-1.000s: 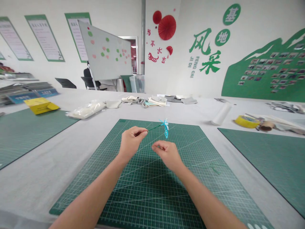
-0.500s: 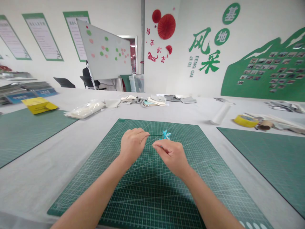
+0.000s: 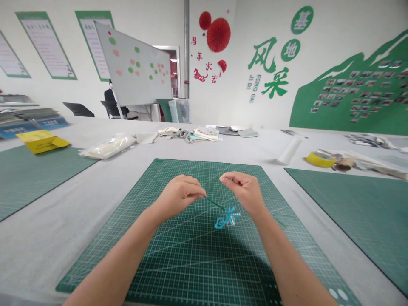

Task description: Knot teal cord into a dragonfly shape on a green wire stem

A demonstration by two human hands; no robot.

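My left hand point(image 3: 184, 194) pinches the end of a thin dark-green stem. The stem slants down to the right and carries a blue flower point(image 3: 230, 216) with narrow petals, some with white edging, and a curled blue part at its lower left. My right hand point(image 3: 245, 187) is up to the right of the stem, apart from the flower, its thumb and fingertips pressed together. Whatever it may pinch is too small or hidden to make out. Both hands are over the green gridded cutting mat point(image 3: 191, 263).
Further cutting mats lie left point(image 3: 41, 178) and right point(image 3: 357, 204) on the table. A yellow packet point(image 3: 42, 141), a clear plastic bag point(image 3: 108, 145), fabric scraps point(image 3: 205, 134), a white roll point(image 3: 289, 151) and yellow tape point(image 3: 320, 159) rest farther back.
The flower has swung down and its stem now slants. My right hand has moved up and to the right, away from the flower. My left hand has shifted slightly right and lower.
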